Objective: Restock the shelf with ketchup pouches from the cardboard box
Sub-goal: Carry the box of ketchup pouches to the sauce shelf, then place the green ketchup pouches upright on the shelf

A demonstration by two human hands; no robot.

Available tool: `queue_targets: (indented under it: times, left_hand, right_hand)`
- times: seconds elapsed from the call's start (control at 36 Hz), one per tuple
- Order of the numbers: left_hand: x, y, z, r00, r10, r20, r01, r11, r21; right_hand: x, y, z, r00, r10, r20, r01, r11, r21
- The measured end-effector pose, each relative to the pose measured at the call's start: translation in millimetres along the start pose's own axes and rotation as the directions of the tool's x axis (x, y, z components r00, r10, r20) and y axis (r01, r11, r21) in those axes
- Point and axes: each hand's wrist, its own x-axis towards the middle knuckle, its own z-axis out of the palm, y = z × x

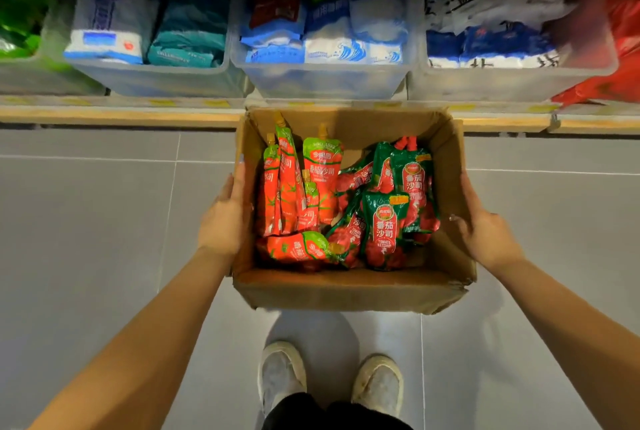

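Observation:
An open cardboard box is held above the floor in front of the shelf. My left hand grips its left wall and my right hand grips its right wall. Inside lie several ketchup pouches: orange-red spouted ones stand on the left, and dark green-and-red ones are heaped on the right. One orange pouch lies flat near the front wall.
Clear plastic bins of blue, white and teal packets fill the low shelf behind the box. Red bags sit at the far right. Grey floor tiles spread below, with my shoes under the box.

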Motion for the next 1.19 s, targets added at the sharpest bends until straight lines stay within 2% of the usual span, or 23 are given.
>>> queue_targets:
  times: [0.11, 0.22, 0.33, 0.56, 0.67, 0.81, 0.97, 1.14, 1.19]
  left_hand:
    - [3, 19, -9, 0.981, 0.157, -0.115, -0.16, 0.987, -0.013]
    - [16, 43, -9, 0.942, 0.321, -0.095, -0.328, 0.942, -0.074]
    - [32, 64, 4, 0.9, 0.435, -0.033, -0.436, 0.897, -0.075]
    - [67, 83, 40, 0.79, 0.613, -0.035, -0.61, 0.778, -0.149]
    - [82, 85, 49, 0.758, 0.651, -0.044, -0.65, 0.748, -0.132]
    - [101, 90, 42, 0.758, 0.649, -0.063, -0.652, 0.751, -0.099]
    - [105, 92, 33, 0.755, 0.655, 0.022, -0.653, 0.754, -0.072]
    - [101, 108, 19, 0.757, 0.628, 0.181, -0.599, 0.777, -0.193]
    - [100, 119, 12, 0.747, 0.637, 0.192, -0.6, 0.77, -0.218]
  right_hand:
    - [-3, -13, -15, 0.989, -0.094, -0.117, 0.102, 0.993, 0.067]
    - [6, -40, -19, 0.974, -0.136, -0.182, 0.146, 0.988, 0.047]
    - [23, -56, -8, 0.956, -0.267, -0.124, 0.275, 0.96, 0.054]
    - [69, -52, 33, 0.981, -0.18, 0.066, 0.149, 0.933, 0.328]
    - [82, -52, 46, 0.958, -0.248, 0.144, 0.176, 0.905, 0.386]
    - [86, -49, 48, 0.944, -0.3, 0.138, 0.214, 0.875, 0.434]
    - [73, -52, 35, 0.956, -0.288, 0.061, 0.209, 0.809, 0.549]
    - [58, -70, 0, 0.955, -0.295, -0.034, 0.26, 0.777, 0.574]
    - [58, -80, -17, 0.951, -0.306, -0.045, 0.274, 0.764, 0.584]
